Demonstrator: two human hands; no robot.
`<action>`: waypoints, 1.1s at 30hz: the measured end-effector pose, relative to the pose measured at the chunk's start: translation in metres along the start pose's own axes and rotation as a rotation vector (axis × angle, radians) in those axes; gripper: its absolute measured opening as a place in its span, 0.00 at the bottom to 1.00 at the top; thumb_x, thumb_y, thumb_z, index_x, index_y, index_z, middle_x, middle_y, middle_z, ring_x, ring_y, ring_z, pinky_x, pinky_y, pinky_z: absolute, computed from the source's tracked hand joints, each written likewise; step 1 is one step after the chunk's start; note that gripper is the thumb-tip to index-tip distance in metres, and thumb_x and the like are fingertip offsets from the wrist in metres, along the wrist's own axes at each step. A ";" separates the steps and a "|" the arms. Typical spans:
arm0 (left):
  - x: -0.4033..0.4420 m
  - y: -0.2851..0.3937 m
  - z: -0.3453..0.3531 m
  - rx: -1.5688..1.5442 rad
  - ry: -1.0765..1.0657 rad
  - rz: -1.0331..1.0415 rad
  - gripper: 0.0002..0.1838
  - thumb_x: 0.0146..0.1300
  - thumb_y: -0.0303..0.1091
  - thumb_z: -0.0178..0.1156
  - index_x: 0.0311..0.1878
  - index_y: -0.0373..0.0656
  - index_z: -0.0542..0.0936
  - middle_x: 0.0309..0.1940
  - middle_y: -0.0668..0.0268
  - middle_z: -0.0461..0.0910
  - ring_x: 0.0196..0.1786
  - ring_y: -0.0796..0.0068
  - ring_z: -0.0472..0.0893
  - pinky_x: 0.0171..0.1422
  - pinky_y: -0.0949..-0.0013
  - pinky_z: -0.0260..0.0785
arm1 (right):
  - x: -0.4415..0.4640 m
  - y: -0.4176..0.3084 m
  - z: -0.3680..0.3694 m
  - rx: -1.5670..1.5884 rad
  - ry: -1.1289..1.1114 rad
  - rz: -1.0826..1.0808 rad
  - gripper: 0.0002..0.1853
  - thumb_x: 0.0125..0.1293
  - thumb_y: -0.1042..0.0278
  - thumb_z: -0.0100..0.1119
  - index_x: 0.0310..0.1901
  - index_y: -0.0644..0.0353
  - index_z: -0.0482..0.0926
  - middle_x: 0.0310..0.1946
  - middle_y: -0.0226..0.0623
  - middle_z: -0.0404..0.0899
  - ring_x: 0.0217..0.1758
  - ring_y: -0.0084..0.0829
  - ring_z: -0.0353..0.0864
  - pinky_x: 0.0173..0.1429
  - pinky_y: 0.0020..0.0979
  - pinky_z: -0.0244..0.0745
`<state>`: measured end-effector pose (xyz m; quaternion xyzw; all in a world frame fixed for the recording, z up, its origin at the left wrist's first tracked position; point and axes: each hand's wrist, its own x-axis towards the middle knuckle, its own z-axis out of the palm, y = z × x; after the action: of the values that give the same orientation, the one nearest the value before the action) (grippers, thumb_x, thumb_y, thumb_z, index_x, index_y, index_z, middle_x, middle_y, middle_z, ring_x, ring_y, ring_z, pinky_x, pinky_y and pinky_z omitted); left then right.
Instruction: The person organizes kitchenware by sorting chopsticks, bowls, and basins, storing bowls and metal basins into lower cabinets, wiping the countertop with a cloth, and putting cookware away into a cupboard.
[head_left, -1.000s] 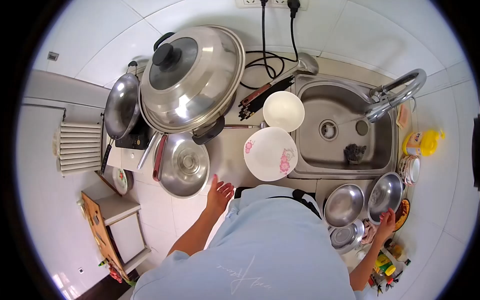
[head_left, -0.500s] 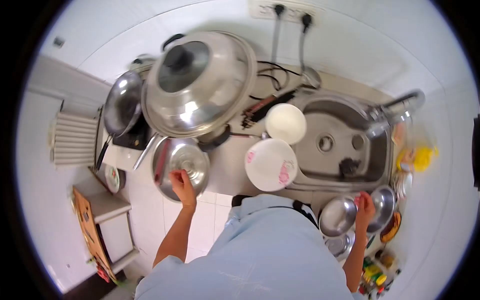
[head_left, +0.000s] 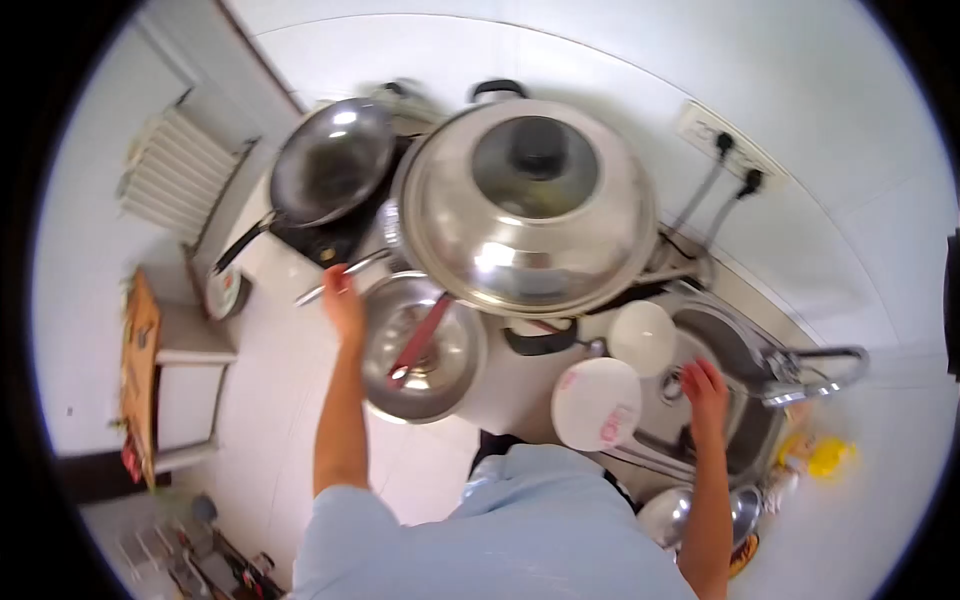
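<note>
My left hand (head_left: 343, 305) is at a long metal handle (head_left: 310, 296), its slightly bent fingers overlapping it; a grip is not visible. Below and to the right is a steel bowl (head_left: 455, 375) with a red-handled utensil (head_left: 425, 335) lying across it. My right hand (head_left: 706, 395) hangs over the steel sink (head_left: 745, 375), fingers apart and holding nothing. Left of it are a white bowl (head_left: 642, 338) and a white dish with pink marks (head_left: 590, 400). Between my hands, farther back, stands a large pan under a domed steel lid (head_left: 450, 230) with a black knob (head_left: 538, 148).
A dark wok (head_left: 335, 165) rests on the black stove at the left. The faucet (head_left: 820, 375) reaches over the sink. Steel bowls (head_left: 668, 515) and a yellow packet (head_left: 828, 458) are at the right. Two black plugs (head_left: 738, 162) sit in the wall socket.
The view has turned and moved left, toward the lidded pan. My left hand has gone from over the steel bowl to the metal handle. My right hand has moved from the steel bowls to above the sink.
</note>
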<state>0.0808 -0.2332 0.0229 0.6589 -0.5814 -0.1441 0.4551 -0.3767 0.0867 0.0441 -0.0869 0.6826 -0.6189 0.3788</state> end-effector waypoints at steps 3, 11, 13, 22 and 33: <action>-0.014 -0.028 -0.004 -0.221 0.000 -0.130 0.08 0.58 0.23 0.48 0.41 0.38 0.72 0.32 0.64 0.75 0.35 0.75 0.75 0.40 0.75 0.69 | 0.067 0.003 0.038 0.244 -0.001 0.064 0.22 0.55 0.75 0.54 0.52 0.68 0.64 0.40 0.41 0.73 0.42 0.31 0.75 0.48 0.27 0.71; -0.082 -0.042 -0.076 -0.078 0.102 -0.429 0.10 0.60 0.28 0.46 0.45 0.38 0.69 0.33 0.64 0.72 0.32 0.76 0.73 0.34 0.77 0.66 | 0.182 0.031 0.071 0.323 0.131 0.145 0.26 0.53 0.79 0.51 0.55 0.67 0.58 0.44 0.45 0.68 0.44 0.34 0.70 0.50 0.31 0.69; -0.099 -0.036 -0.083 0.075 0.143 -0.415 0.10 0.59 0.27 0.47 0.44 0.38 0.69 0.32 0.62 0.72 0.32 0.74 0.73 0.33 0.74 0.66 | 0.189 0.027 0.081 0.346 0.169 0.185 0.26 0.53 0.78 0.51 0.55 0.66 0.59 0.44 0.45 0.67 0.44 0.35 0.70 0.50 0.32 0.68; -0.194 0.154 0.021 -0.058 -1.002 0.545 0.20 0.45 0.17 0.50 0.45 0.39 0.69 0.39 0.52 0.72 0.40 0.52 0.72 0.44 0.57 0.66 | 0.207 0.032 0.080 0.365 0.078 0.345 0.17 0.50 0.79 0.52 0.44 0.60 0.67 0.36 0.33 0.72 0.36 0.24 0.71 0.41 0.25 0.70; -0.193 0.184 0.248 0.446 -1.116 0.667 0.29 0.39 0.30 0.65 0.45 0.35 0.65 0.48 0.53 0.66 0.49 0.57 0.67 0.53 0.62 0.62 | 0.143 0.026 0.029 0.319 0.256 0.217 0.13 0.54 0.76 0.50 0.43 0.60 0.70 0.31 0.33 0.77 0.29 0.20 0.74 0.34 0.19 0.70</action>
<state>-0.2688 -0.1504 -0.0366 0.3500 -0.9162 -0.1910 -0.0389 -0.4494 -0.0145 -0.0371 0.1273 0.6239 -0.6807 0.3622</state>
